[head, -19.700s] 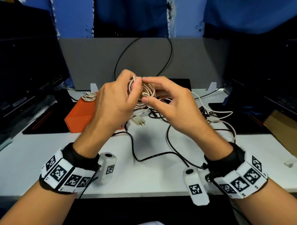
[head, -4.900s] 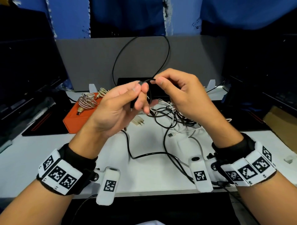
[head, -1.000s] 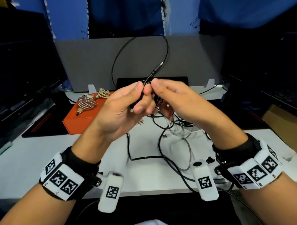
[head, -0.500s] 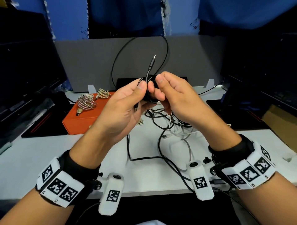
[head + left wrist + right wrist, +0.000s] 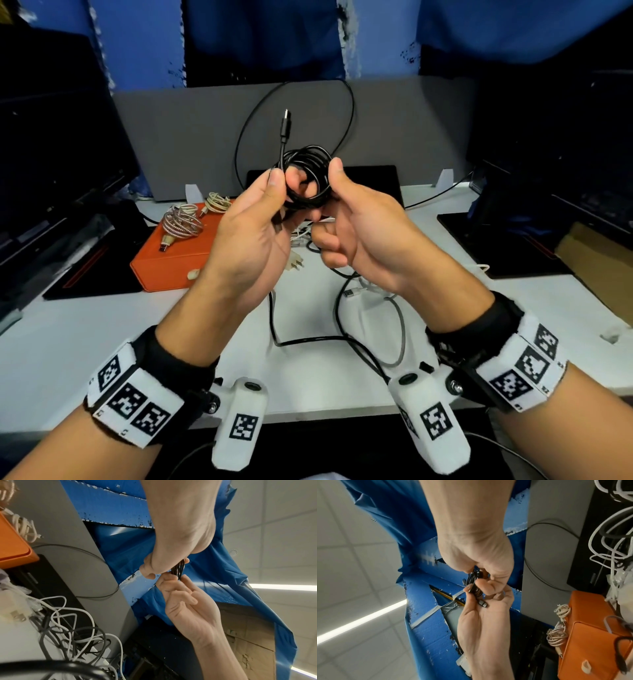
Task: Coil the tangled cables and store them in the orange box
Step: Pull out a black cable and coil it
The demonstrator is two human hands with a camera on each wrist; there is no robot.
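Note:
A black cable (image 5: 310, 181), wound into a small coil, is held up over the table between both hands. My left hand (image 5: 274, 192) pinches the coil's left side with thumb and fingers. One plug end (image 5: 286, 125) sticks straight up above it, and the other plug (image 5: 482, 603) lies against the left palm. My right hand (image 5: 330, 186) grips the coil's right side, thumb on top. The orange box (image 5: 171, 263) sits at the left on the table. A striped coiled cable (image 5: 181, 224) and a beige coiled cable (image 5: 216, 202) lie on its top.
A tangle of white, grey and black cables (image 5: 346, 284) with a white plug adapter (image 5: 296, 263) lies on the white table (image 5: 102, 342) under the hands. A grey divider panel (image 5: 178, 137) stands behind. Dark mats flank the table, and a cardboard box (image 5: 596, 260) is at the right.
The free plug end has swung from leaning right to pointing straight up, and the black coil now shows fully between the hands. Earlier the striped coil was in my hands; it now lies on the box.

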